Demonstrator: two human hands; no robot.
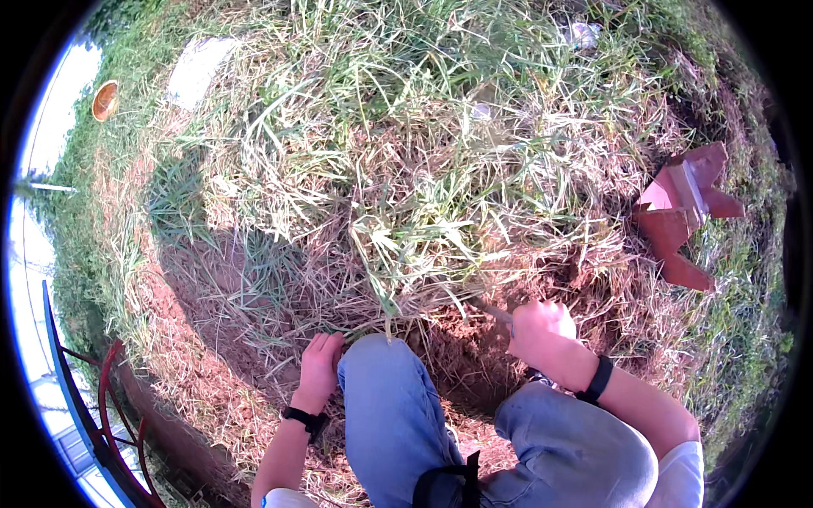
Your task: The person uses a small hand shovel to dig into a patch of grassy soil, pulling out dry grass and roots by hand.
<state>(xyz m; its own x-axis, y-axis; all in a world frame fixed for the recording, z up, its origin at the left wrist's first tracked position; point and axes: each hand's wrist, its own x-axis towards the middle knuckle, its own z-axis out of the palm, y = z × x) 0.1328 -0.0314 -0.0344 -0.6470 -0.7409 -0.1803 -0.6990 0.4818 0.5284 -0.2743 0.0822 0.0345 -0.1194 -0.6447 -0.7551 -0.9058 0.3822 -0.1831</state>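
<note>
My right hand (542,330) is closed round a hand tool (489,310); only a narrow greyish length shows, pointing left over the soil, and its kind is unclear. Below it lies a patch of loose reddish-brown soil (470,351) with dry grass on top. Beside my left knee, my left hand (320,366) has its fingers curled inward at the grass. Whatever those fingers hold, if anything, is hidden. Green and dry cut-looking grass (398,229) covers the ground ahead of both hands. Each wrist wears a black band.
An opened reddish-brown cardboard box (677,216) lies at the right. Far left are a white sheet-like thing (199,72) and an orange-brown round container (105,101). Crumpled white litter (583,35) sits at the far right. A curved red and dark metal frame (106,406) stands near left.
</note>
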